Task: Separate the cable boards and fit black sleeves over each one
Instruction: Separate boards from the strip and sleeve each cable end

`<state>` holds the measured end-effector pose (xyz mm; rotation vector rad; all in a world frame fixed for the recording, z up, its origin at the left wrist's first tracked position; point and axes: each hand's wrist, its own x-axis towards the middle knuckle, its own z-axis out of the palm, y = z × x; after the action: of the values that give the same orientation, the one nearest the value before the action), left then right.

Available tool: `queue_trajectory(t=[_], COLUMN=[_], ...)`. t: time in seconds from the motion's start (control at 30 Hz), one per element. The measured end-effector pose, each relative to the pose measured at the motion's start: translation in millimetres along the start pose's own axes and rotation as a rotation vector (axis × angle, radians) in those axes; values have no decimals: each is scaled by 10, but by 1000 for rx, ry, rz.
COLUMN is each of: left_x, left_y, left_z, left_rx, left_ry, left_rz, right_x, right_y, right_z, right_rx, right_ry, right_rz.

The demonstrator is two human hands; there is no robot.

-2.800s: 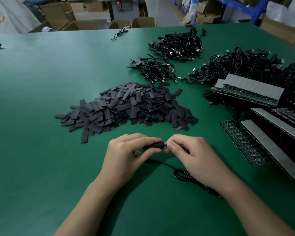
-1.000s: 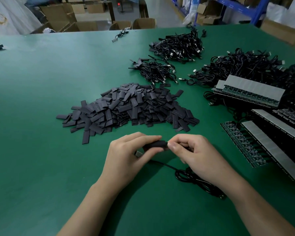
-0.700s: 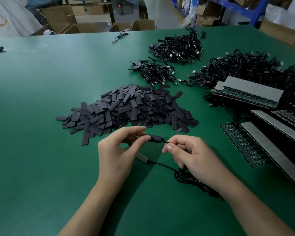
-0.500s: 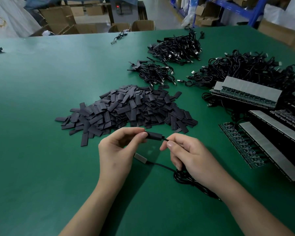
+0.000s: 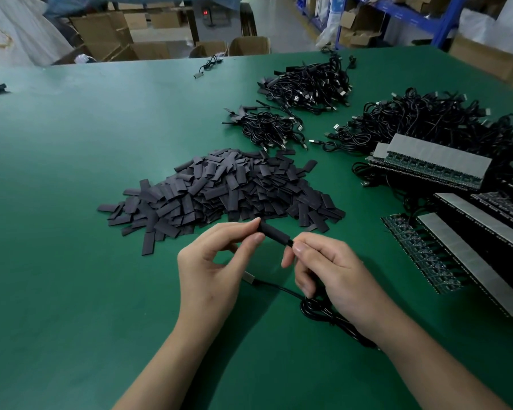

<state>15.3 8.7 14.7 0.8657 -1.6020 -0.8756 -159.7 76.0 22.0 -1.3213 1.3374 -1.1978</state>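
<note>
Right now, just on the near side of the pile of sleeves point(image 5: 219, 190), both hands are working on one sleeve point(image 5: 274, 233), held a little above the table point(image 5: 71, 179). The left hand point(image 5: 216, 261) is pinching the sleeve's far end between thumb and forefinger. The right hand point(image 5: 332, 270) is pinching the cable point(image 5: 314, 313) where it is leaving the sleeve's near end, with its other fingers curling over the wire below. Gripping at both ends is probably giving the person something to pull against, one hand steadying the sleeve while the other is feeding or tugging the wire to seat the little board inside (the board itself is hidden, so how far in it is sitting cannot be told). The sleeve's long axis is running on a slant: its far end is pointing up and left toward the pile's near edge, and its near end is pointing down and right into the right hand's fingertips. Nearer the person than the pile, the cable is looping on the table under the right hand, and its metal plug point(image 5: 248, 277) is lying flat below the left hand's fingers, out of the way. To the right of the pile, strips of boards point(image 5: 427, 164) are lying unseparated, presumably within easy reach. Beyond the pile, bundles of cables point(image 5: 267, 128) are lying in heaps.
</note>
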Motion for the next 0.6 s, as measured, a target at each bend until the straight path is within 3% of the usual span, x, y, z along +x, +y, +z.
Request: queue_trajectory(t=[0.1, 0.4, 0.6], left_x=[-2, 6, 11], left_y=[18, -17, 0], left_z=[7, 9, 16], left_rx=[60, 20, -286], left_ry=[-9, -61, -95], left_rz=[88, 66, -233], right_x=[4, 10, -9], right_y=[10, 19, 19], right_z=[-8, -10, 1], right_rx=[-3, -5, -109], right_ry=[-1, 9, 10], right_rz=[9, 8, -20])
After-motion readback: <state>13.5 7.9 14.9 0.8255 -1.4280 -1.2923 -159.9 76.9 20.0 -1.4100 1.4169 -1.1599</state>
